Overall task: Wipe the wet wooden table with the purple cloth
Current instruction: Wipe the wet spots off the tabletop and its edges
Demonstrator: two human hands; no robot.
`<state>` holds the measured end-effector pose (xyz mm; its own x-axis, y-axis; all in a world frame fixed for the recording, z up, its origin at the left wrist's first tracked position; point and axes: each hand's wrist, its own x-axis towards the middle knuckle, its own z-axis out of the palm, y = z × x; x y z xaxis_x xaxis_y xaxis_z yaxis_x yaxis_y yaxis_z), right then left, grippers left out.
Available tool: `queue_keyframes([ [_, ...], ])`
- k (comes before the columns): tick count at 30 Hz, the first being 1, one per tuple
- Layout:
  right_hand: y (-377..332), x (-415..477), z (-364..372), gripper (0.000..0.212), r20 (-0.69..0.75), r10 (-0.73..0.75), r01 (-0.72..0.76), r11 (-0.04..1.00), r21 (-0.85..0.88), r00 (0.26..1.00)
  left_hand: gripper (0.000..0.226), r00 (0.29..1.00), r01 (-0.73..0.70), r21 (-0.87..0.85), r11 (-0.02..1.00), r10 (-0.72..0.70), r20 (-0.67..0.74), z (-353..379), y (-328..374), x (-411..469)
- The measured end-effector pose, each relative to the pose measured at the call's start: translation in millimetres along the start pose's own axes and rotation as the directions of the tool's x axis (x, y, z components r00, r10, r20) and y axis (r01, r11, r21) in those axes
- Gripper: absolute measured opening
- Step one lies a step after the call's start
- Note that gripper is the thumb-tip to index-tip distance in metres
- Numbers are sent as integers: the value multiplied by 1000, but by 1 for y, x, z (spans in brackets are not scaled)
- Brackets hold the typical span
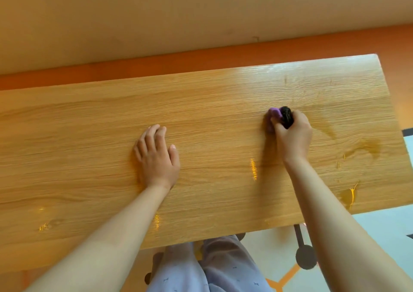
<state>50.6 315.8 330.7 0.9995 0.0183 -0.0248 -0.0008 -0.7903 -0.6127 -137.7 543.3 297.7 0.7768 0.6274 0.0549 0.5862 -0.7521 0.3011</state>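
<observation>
- The right hand (292, 135) has its fingers curled round the purple cloth (274, 113) and holds it down against the wooden surface (89, 135).
- The cloth pokes out at the far-left side of the right hand, just past the knuckles. A dark bundle (286, 116) sits between the purple part and the fingers.
- Most of the cloth is hidden inside the grip and blurred, so its shape and what the dark part is cannot be told.
- The left hand (157, 157) lies flat on the wood, well to the left of the right hand and slightly nearer the person, fingers straight and close together, thumb out.
- A wet patch (371, 146) gleams to the right of the right hand, with smaller glints nearer the person.
- Below the right hand's forearm, past the surface's near edge, are trouser legs (223, 265) and a black foot (305, 257), both partly covered.
</observation>
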Motion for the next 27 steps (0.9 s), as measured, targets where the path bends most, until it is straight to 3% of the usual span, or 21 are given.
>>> queue_keyframes([
  [3, -21, -11, 18, 25, -9, 21, -21, 1000, -3, 1000, 47, 1000, -1, 2, 1000, 1, 1, -1, 1, 1],
  [8, -81, -53, 73, 23, 195, -208, 206, 978, 30, 959, 48, 1000, 14, 13, 1000, -14, 21, -2, 2, 2],
  [11, -100, -56, 84, 36, 176, -289, 290, 957, 19, 941, 48, 999, 12, 30, 999, -13, 32, -3, 2, 2],
  [15, -86, -37, 78, 36, 190, -369, 372, 928, 19, 910, 48, 998, 15, 32, 999, -17, 57, -5, 3, 3],
  [18, -54, 0, 58, 35, 93, -315, 321, 946, -52, 944, 48, 998, 20, 34, 999, -22, 67, -6, 3, 3],
  [23, -25, 47, 32, 37, -59, -119, 109, 983, -150, 991, 48, 997, 20, 38, 999, -23, 77, -5, 2, 3],
  [27, -59, 22, 67, 30, 20, -210, 211, 977, -37, 977, 48, 996, 22, 54, 998, -27, 88, -6, 3, 3],
])
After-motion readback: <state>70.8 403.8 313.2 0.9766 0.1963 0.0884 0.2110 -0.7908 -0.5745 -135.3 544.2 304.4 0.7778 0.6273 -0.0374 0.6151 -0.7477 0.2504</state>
